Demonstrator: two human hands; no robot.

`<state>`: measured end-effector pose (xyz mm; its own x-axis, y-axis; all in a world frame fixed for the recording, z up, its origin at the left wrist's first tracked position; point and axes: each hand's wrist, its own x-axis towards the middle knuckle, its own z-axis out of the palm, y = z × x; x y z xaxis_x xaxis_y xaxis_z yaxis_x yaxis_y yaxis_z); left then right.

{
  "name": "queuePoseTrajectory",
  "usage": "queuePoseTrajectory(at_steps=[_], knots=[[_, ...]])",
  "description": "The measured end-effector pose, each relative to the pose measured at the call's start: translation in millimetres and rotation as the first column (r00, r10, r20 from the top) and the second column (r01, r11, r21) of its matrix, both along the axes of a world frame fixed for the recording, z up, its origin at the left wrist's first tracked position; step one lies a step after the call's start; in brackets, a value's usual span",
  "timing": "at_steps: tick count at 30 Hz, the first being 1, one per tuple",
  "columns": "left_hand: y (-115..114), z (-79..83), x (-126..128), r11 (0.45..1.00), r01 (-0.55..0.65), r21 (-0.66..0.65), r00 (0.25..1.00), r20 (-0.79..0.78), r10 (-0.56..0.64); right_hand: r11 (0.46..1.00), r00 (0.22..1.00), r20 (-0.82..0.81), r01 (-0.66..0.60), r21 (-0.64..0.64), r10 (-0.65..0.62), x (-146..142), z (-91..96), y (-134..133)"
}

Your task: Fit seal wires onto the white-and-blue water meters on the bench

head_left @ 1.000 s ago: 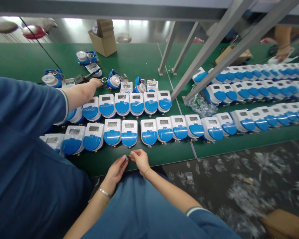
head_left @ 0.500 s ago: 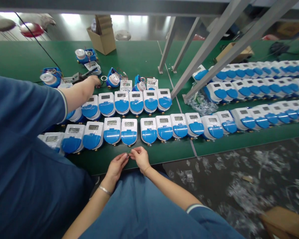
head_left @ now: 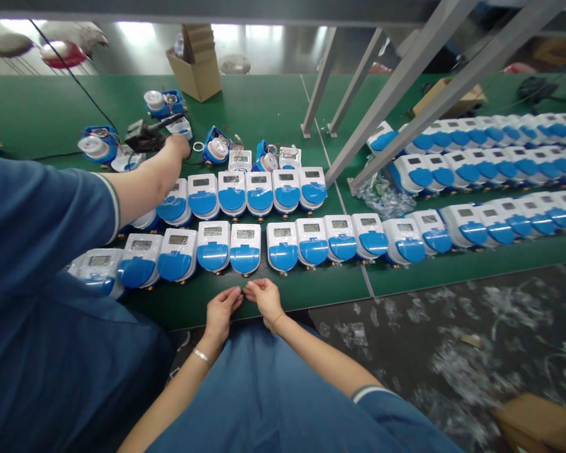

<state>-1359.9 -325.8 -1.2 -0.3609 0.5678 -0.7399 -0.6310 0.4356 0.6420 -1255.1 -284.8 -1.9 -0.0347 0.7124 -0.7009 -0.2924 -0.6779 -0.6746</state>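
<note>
My left hand (head_left: pixel 222 309) and my right hand (head_left: pixel 265 298) meet almost fingertip to fingertip over the front edge of the green table (head_left: pixel 311 286). Both are closed in a pinch. Whatever lies between the fingers is too small to name. Just beyond them stand two blue-and-white meters, one meter (head_left: pixel 245 250) ahead of my left hand and another meter (head_left: pixel 282 247) ahead of my right, with a narrow gap between. Neither hand touches them. Each meter has a small display and a blue lid.
A co-worker's arm (head_left: pixel 144 179) reaches across from the left, near a black tool (head_left: pixel 146 133). Opened meters (head_left: pixel 216 148) lie behind the rows. Grey metal posts (head_left: pixel 396 88) rise at right. Plastic scraps (head_left: pixel 462 365) litter the floor beside a cardboard box (head_left: pixel 540 421).
The co-worker's hand and arm have shifted slightly, and the black tool by it has swung up and left. My own hands stay nearly in place, fingertips still pinched.
</note>
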Motion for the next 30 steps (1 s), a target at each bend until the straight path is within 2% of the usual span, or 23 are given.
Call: queuePoseTrajectory(at_steps=[3,5,10,12,15,21,24,27,30], knots=[[0,0.7,2,0.997,0.077,0.026,0.997,-0.029,-0.076,0.999,1.0,-0.006,0.025,-0.028,-0.025,0,-2.1,1],[0,1.1,4,0.994,0.098,0.037,0.994,-0.049,-0.096,1.0,1.0,0.007,-0.004,-0.007,0.004,1,-4.2,1],[1,0.8,0,0.992,0.122,0.011,0.989,0.081,-0.123,0.968,0.968,0.217,-0.166,0.186,0.124,7,-9.4,2],[2,0.9,-3,0.989,0.141,-0.033,0.981,0.137,-0.135,0.953,0.959,0.231,-0.214,0.213,0.164,10,-11.0,4],[4,2.0,-7,0.978,0.193,-0.078,0.966,0.191,-0.175,0.952,0.957,0.205,-0.244,0.185,0.206,14,-14.4,7],[9,6.0,-11,0.964,0.255,-0.077,0.94,0.256,-0.228,0.906,0.885,0.357,-0.38,0.186,0.298,18,-18.1,11],[11,5.7,-13,0.966,0.25,-0.065,0.94,0.255,-0.226,0.953,0.941,0.197,-0.293,0.07,0.275,17,-10.8,17],[10,3.6,-16,0.961,0.27,-0.061,0.932,0.269,-0.244,0.959,0.957,0.074,-0.275,-0.069,0.28,17,-4.2,22],[8,2.9,-17,0.958,0.277,-0.072,0.924,0.293,-0.245,0.95,0.942,0.132,-0.312,-0.008,0.31,17,-7.1,23]])
